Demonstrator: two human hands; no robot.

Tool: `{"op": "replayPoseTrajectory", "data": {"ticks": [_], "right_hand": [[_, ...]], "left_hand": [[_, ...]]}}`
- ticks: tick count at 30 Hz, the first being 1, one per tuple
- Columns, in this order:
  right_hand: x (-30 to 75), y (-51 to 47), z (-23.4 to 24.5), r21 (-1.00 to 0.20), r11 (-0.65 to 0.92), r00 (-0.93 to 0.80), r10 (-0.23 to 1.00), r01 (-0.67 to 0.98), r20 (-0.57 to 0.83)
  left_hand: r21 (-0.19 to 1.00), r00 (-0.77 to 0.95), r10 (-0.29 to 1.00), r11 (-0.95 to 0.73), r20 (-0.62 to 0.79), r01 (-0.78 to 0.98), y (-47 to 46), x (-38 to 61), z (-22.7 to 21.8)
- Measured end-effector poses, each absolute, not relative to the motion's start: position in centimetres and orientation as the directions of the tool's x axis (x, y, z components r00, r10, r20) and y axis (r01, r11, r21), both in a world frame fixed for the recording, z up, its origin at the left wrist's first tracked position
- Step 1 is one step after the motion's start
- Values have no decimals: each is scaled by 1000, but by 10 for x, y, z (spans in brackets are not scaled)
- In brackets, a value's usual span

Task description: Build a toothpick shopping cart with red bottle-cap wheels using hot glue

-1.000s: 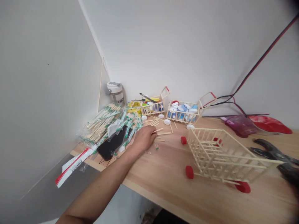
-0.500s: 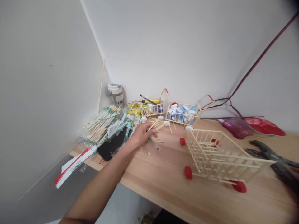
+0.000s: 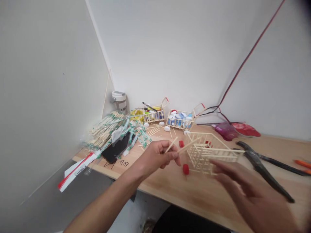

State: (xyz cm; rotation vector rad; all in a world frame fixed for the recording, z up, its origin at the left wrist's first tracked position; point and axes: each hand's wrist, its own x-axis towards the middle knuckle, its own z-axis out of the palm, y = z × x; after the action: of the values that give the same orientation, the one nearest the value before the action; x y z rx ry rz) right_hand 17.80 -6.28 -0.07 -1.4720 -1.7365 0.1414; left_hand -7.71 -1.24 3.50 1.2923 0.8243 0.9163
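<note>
My left hand [image 3: 161, 154] is closed in a pinch on short wooden sticks [image 3: 187, 145], which poke out past the fingers in front of a small shopping cart. This cart [image 3: 213, 150] is built of pale sticks and has red wheels. My right hand [image 3: 245, 186], a little blurred, is held just in front of the cart with fingers stretched and thumb apart. I see nothing in it, and whether it touches the cart I cannot tell. Black-handled pliers [image 3: 259, 168] lie on the table to the right of the cart.
Two more stick carts, one with a pen [image 3: 149, 106] on top and one full of bottle caps [image 3: 181, 119], stand by the wall. Wrapped sticks [image 3: 107, 129], a phone [image 3: 118, 149] and a lidded cup [image 3: 119, 101] are at left. Cut sticks [image 3: 153, 129] lie mid-table; cables [image 3: 243, 64] run up the wall.
My left hand has come away from the loose sticks toward the cart, carrying sticks. My right hand has left the pliers lying at right and moved in front of the cart.
</note>
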Motion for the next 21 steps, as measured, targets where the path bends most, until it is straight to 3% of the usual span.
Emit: {"op": "replayPoseTrajectory", "data": {"ticks": [3, 7, 15, 21], "right_hand": [[142, -60, 13, -724, 359, -37, 907, 589, 420], [121, -60, 22, -848, 336, -10, 931, 410, 365], [128, -63, 11, -932, 182, 54, 976, 314, 209], [121, -66, 8, -947, 181, 51, 978, 265, 202]], "left_hand": [[990, 464, 886, 62, 2, -124, -33, -64, 28], [986, 473, 880, 112, -42, -120, -46, -54, 15], [952, 479, 872, 224, -100, -210, -63, -55, 10], [980, 437, 890, 182, -130, -78, -69, -59, 5]]}}
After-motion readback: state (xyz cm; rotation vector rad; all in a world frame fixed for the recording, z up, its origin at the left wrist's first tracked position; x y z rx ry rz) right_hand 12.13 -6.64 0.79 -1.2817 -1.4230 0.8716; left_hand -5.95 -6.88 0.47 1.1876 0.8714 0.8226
